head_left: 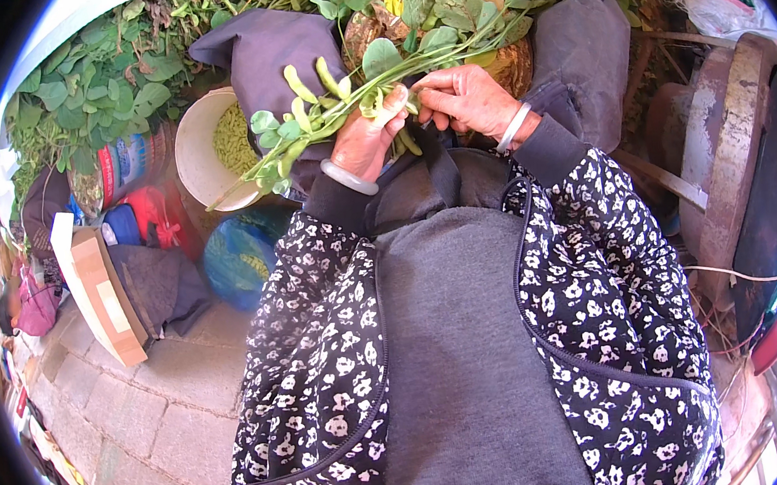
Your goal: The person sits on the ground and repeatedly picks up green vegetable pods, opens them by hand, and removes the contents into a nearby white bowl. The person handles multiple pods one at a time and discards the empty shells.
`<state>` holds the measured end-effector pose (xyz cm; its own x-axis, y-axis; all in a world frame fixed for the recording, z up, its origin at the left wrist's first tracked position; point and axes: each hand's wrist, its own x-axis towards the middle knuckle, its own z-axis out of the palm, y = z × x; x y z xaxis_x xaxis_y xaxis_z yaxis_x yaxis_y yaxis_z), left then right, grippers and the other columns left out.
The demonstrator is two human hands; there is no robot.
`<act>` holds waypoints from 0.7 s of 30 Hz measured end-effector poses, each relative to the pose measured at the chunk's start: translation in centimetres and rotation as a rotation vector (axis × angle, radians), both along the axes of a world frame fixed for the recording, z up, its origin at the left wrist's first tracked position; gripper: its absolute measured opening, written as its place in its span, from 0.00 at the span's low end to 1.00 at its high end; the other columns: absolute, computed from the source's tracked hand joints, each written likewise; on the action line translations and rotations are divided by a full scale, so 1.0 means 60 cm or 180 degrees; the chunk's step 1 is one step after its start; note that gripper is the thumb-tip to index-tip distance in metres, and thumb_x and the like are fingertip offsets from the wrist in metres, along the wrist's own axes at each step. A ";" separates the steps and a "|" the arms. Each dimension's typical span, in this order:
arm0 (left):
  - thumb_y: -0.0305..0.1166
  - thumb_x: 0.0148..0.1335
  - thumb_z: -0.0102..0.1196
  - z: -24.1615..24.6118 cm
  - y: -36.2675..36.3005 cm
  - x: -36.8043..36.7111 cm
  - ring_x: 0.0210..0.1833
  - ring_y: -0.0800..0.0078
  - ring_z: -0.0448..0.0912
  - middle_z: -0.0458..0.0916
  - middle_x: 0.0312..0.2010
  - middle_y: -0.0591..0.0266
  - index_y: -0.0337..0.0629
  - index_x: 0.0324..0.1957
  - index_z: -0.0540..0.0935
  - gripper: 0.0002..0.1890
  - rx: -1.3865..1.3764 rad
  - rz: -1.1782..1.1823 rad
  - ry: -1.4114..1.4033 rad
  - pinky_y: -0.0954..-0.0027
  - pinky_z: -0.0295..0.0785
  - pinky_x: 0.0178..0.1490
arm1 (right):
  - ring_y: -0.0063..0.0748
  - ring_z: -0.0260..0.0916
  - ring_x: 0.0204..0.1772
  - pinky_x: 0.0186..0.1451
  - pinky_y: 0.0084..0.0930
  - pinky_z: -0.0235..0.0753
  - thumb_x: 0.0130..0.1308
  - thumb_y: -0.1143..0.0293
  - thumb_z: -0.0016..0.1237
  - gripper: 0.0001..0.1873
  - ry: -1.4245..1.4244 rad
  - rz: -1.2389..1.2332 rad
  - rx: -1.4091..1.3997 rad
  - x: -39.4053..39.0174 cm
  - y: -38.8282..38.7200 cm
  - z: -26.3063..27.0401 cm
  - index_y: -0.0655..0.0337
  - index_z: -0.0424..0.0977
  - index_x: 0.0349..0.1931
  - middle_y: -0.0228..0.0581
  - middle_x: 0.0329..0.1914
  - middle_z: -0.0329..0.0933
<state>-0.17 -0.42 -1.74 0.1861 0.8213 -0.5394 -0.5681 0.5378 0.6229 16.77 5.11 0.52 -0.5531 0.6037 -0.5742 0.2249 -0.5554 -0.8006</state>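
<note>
Between my knees a green soybean stalk with leaves and plump pods slants across. My left hand grips this stalk, with a split-looking green pod at the thumb. Close to the left fingertips, my right hand pinches a small green pod between thumb and fingers; its far side is hidden. Beyond my left knee, a white bucket leans with shelled green beans inside. Behind the stalk stands a round, worn brown wooden block or container, partly covered by leaves.
Heaped leafy soybean plants fill the far side. To the left are a blue plastic bag, a cardboard box and a person in pink. A rusty round metal object stands right. Paving blocks lie lower left.
</note>
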 end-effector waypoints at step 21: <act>0.31 0.61 0.46 0.011 0.006 0.026 0.19 0.86 0.64 0.72 0.25 0.72 0.45 0.36 0.74 0.05 -0.0670 0.1303 0.0769 0.83 0.54 0.16 | 0.48 0.71 0.33 0.33 0.37 0.71 0.52 0.70 0.48 0.06 -0.0939 0.0024 0.3412 -0.060 -0.042 0.013 0.62 0.67 0.26 0.43 0.28 0.70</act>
